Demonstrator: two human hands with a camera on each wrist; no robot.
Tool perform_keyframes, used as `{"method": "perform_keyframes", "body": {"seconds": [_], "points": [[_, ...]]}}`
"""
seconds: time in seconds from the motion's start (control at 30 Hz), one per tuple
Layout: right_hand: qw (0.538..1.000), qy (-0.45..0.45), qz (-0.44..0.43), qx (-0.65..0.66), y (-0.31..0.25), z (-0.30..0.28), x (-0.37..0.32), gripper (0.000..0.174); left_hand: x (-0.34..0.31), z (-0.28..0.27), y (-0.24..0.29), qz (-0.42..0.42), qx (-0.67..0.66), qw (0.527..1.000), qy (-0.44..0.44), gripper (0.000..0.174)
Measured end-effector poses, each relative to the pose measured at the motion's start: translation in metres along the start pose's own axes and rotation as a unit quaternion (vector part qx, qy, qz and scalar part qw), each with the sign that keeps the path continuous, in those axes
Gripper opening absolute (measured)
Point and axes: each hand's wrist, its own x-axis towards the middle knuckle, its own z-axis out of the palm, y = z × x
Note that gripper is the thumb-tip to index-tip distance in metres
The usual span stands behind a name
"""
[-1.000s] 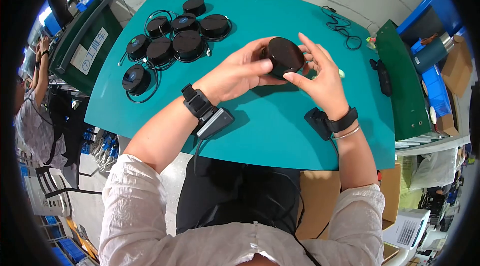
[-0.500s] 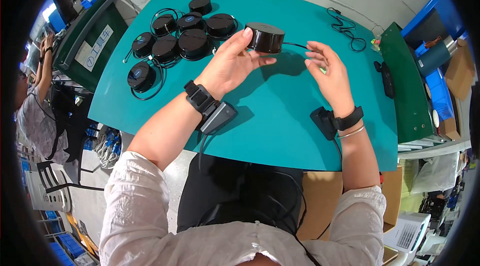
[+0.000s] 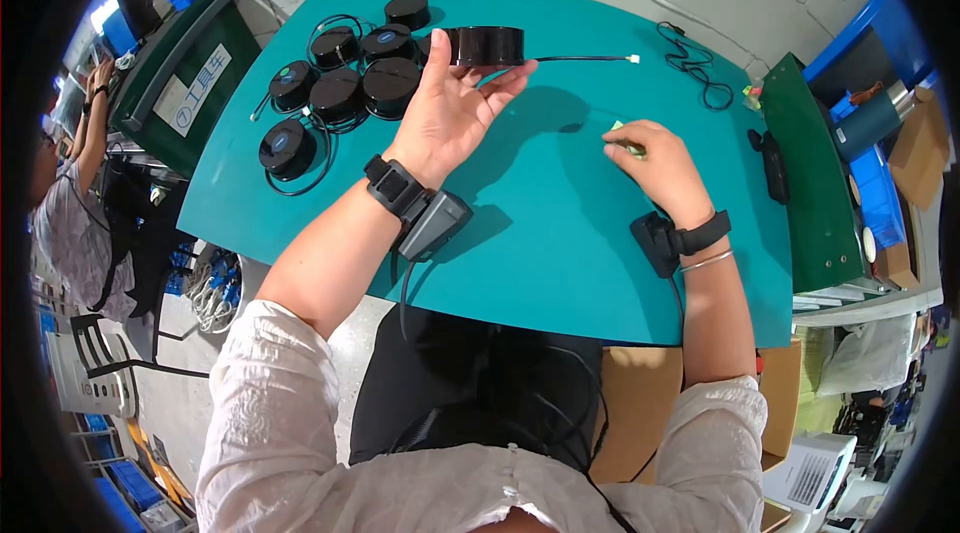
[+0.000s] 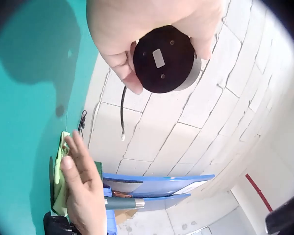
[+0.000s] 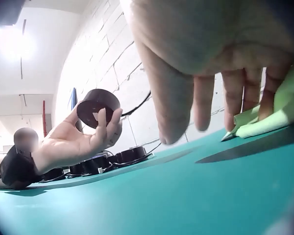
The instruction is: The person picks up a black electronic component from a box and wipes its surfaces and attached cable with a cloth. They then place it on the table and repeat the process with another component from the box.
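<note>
The left hand (image 3: 445, 123) grips a round black puck-shaped device (image 3: 487, 47) above the table, its short cable (image 3: 585, 59) ending in a white connector. In the left wrist view the device's flat underside (image 4: 159, 58) shows a small pale label and screw holes. The right hand (image 3: 662, 168) is low over the table at the right, fingers bent downward. Beside its fingertips, in the right wrist view, lies a light green cloth (image 5: 274, 115); fingers seem to touch it, though whether they pinch it is unclear.
Several black round devices (image 3: 336, 95) with coiled cables stand on the green table (image 3: 520, 263) at the left back. A black cable (image 3: 690, 63) lies at the right back, a dark object (image 3: 774, 165) by the right edge. Another person (image 3: 75, 223) is at the far left.
The left hand has moved left and up with the device, tilting it on edge. The right hand has let go of the device and moved right and down to the cloth.
</note>
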Motion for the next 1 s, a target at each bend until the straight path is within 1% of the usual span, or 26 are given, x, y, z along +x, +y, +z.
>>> {"method": "perform_keyframes", "body": {"seconds": [0.03, 0.1, 0.13, 0.17, 0.2, 0.23, 0.27, 0.3, 0.33, 0.37, 0.4, 0.47, 0.53, 0.57, 0.67, 0.8, 0.87, 0.9, 0.93, 0.97, 1.0], "points": [[1.0, -0.001, -0.001, 0.001, -0.003, 0.0, 0.0, 0.04, 0.001, -0.003, 0.0, 0.001, 0.001, 1.0, 0.002, 0.063], [0.992, 0.094, -0.05, -0.061, -0.011, 0.0, 0.0, 0.036, 0.005, -0.008, -0.001, -0.037, -0.023, 0.996, -0.079, 0.072], [0.992, 0.095, -0.049, -0.06, -0.017, 0.002, 0.0, 0.036, 0.004, -0.009, -0.003, -0.039, -0.022, 0.996, -0.08, 0.072], [0.986, 0.108, -0.049, 0.121, -0.025, 0.006, 0.0, 0.032, 0.003, -0.01, -0.005, -0.065, -0.019, 0.99, -0.125, 0.075], [0.946, 0.117, -0.049, 0.298, -0.032, 0.007, -0.001, 0.028, 0.002, -0.01, -0.007, -0.091, -0.016, 0.981, -0.17, 0.078], [0.946, 0.118, -0.048, 0.297, -0.039, 0.006, -0.004, 0.028, 0.001, -0.009, -0.011, -0.112, -0.04, 0.974, -0.194, 0.079], [0.93, 0.107, -0.085, 0.34, -0.045, 0.005, -0.008, 0.026, 0.002, -0.01, -0.013, -0.112, -0.042, 0.974, -0.195, 0.079], [0.91, 0.094, -0.121, 0.384, -0.048, 0.004, -0.01, 0.025, 0.002, -0.01, -0.015, -0.148, -0.059, 0.962, -0.223, 0.078], [0.91, 0.093, -0.12, 0.385, -0.044, 0.003, -0.009, 0.025, 0.001, -0.01, -0.016, -0.184, -0.076, 0.948, -0.25, 0.077], [0.925, 0.093, -0.205, 0.306, -0.037, 0.002, -0.007, 0.026, 0.001, -0.009, -0.017, -0.17, -0.048, 0.952, -0.249, 0.077], [0.927, 0.093, -0.286, 0.223, -0.036, 0.001, -0.006, 0.027, -0.002, -0.004, -0.016, -0.171, -0.048, 0.953, -0.247, 0.077], [0.927, 0.075, -0.272, 0.246, -0.041, 0.001, -0.012, 0.025, -0.008, 0.006, -0.014, -0.153, 0.022, 0.973, -0.169, 0.067], [0.941, 0.057, -0.263, 0.205, -0.042, 0.001, -0.015, 0.025, -0.006, 0.002, -0.015, -0.155, 0.038, 0.972, -0.175, 0.064], [0.943, 0.049, -0.259, 0.202, -0.043, 0.0, -0.016, 0.026, -0.005, 0.001, -0.015, -0.156, 0.055, 0.97, -0.179, 0.061], [0.943, 0.051, -0.262, 0.198, -0.041, -0.001, -0.014, 0.026, -0.005, 0.001, -0.012, -0.165, 0.076, 0.968, -0.175, 0.059], [0.936, 0.066, -0.25, 0.24, -0.039, 0.0, -0.011, 0.02, -0.004, 0.0, -0.011, -0.148, 0.085, 0.969, -0.181, 0.056], [0.941, 0.131, -0.214, 0.227, -0.039, -0.002, -0.012, 0.016, -0.002, -0.003, -0.012, -0.113, 0.09, 0.975, -0.167, 0.053], [0.939, 0.151, -0.16, 0.264, -0.039, -0.002, -0.011, 0.016, -0.003, -0.002, -0.012, -0.113, 0.089, 0.975, -0.168, 0.053], [0.939, 0.151, -0.16, 0.264, -0.036, -0.001, -0.01, 0.016, -0.004, 0.0, -0.011, -0.112, 0.127, 0.972, -0.163, 0.052], [0.922, 0.17, -0.114, 0.328, -0.032, 0.0, -0.006, 0.018, -0.005, 0.002, -0.011, -0.113, 0.164, 0.967, -0.157, 0.052], [0.898, 0.189, -0.067, 0.391, -0.026, 0.002, -0.003, 0.02, -0.006, 0.003, -0.012, -0.115, 0.164, 0.967, -0.157, 0.052]]}}
